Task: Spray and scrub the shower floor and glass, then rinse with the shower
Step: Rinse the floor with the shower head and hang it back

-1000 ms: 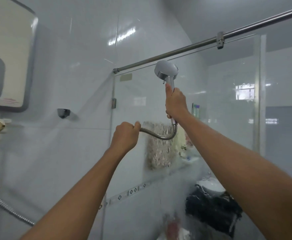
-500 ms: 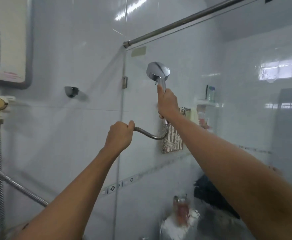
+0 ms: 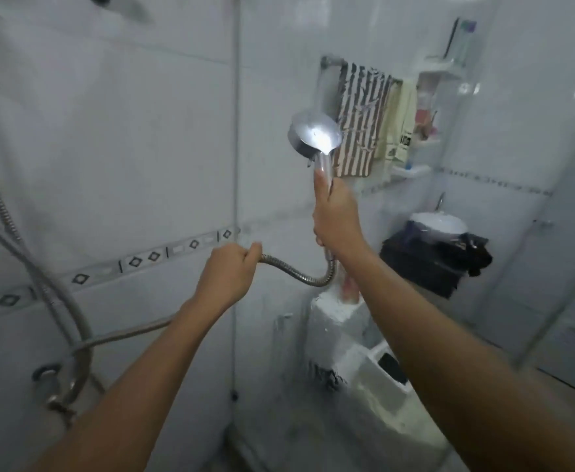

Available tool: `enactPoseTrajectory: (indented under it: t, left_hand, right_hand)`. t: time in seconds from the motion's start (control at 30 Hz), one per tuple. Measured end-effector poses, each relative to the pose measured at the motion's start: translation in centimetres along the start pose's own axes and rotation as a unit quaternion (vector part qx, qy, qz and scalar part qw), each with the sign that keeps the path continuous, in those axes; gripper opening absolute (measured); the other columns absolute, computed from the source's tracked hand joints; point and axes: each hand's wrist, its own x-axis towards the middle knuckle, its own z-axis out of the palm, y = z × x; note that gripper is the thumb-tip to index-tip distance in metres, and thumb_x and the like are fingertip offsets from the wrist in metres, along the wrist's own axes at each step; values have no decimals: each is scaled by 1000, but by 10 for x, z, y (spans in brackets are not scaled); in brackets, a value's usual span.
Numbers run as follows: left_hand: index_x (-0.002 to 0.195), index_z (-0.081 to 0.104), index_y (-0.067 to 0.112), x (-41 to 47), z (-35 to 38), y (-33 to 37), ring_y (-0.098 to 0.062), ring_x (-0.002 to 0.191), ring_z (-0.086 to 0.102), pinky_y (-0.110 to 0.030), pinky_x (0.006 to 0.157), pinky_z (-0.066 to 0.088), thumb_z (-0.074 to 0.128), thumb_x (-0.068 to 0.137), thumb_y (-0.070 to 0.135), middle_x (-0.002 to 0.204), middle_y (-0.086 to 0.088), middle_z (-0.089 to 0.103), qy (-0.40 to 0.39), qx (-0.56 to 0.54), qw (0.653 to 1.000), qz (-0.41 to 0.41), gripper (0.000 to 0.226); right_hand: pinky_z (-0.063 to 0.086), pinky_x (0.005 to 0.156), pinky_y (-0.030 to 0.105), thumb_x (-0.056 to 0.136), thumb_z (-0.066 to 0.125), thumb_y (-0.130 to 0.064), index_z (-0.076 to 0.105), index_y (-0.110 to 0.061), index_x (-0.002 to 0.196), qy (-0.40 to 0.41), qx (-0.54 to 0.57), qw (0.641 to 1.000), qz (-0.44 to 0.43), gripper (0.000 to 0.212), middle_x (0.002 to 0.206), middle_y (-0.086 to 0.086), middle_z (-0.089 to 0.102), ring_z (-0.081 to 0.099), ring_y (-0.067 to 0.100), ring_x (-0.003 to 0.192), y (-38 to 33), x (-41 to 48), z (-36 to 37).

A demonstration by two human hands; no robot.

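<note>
My right hand point(image 3: 337, 216) grips the handle of the chrome shower head point(image 3: 314, 137), held upright with its face turned toward the wet glass panel point(image 3: 279, 335) in front of me. The metal hose point(image 3: 299, 272) curves down from the handle and left into my left hand point(image 3: 228, 277), which is curled round it. Beyond that hand the hose runs on to the wall fitting at lower left. Water streaks and white foam show on the lower glass. The shower floor is out of view.
The tiled wall point(image 3: 109, 148) with a diamond-pattern border is on the left, with the tap fitting point(image 3: 51, 386) low down. Through the glass I see a striped towel point(image 3: 361, 120), a corner shelf point(image 3: 422, 144), a dark cloth pile point(image 3: 436, 260) and a toilet cistern point(image 3: 337, 335).
The view has dropped and both hands have lowered the shower head and hose down the glass, from near the top rail to mid-height. Both grips are unchanged.
</note>
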Motion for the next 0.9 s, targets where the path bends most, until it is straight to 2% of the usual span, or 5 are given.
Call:
enactPoseTrajectory:
  t: [0.23,0.5,0.67,0.8,0.9]
  left_hand:
    - [48,41,15,-85,61,-39,-25,53,49,-35,56,33,44,105,40,53,-7,48,-73,36,995,-54,62]
    - [59,55,5,-172,130,-48,-39,74,64,-40,61,38,46,104,38,66,-21,59,-121,81,981,-126,57]
    - [72,64,0,-233,157,-40,-38,80,64,-40,63,37,44,105,40,82,-27,67,-96,131,969,-185,56]
    - [61,50,3,-292,179,-49,-37,70,65,-39,61,43,32,93,62,69,-22,63,-79,146,949,-269,70]
    - [67,61,4,-336,184,-51,-38,78,68,-37,67,47,43,102,49,80,-25,67,-78,182,930,-309,60]
  right_hand:
    - [50,57,44,103,36,-55,48,-11,87,-19,-29,999,22,48,68,6,48,50,24,58,69,-102,-13]
    - [55,49,34,101,60,-31,42,9,92,-106,169,973,113,44,69,22,60,66,28,50,122,-174,-62]
    - [40,39,32,101,54,-36,46,-15,85,-154,169,961,152,27,58,3,47,43,19,40,158,-203,-79]
    - [46,47,44,93,52,-56,44,-27,74,-160,136,959,191,36,55,2,47,47,23,45,193,-234,-78]
    - [40,44,40,95,44,-68,44,-25,70,-197,176,926,271,49,53,3,39,39,21,45,212,-270,-65]
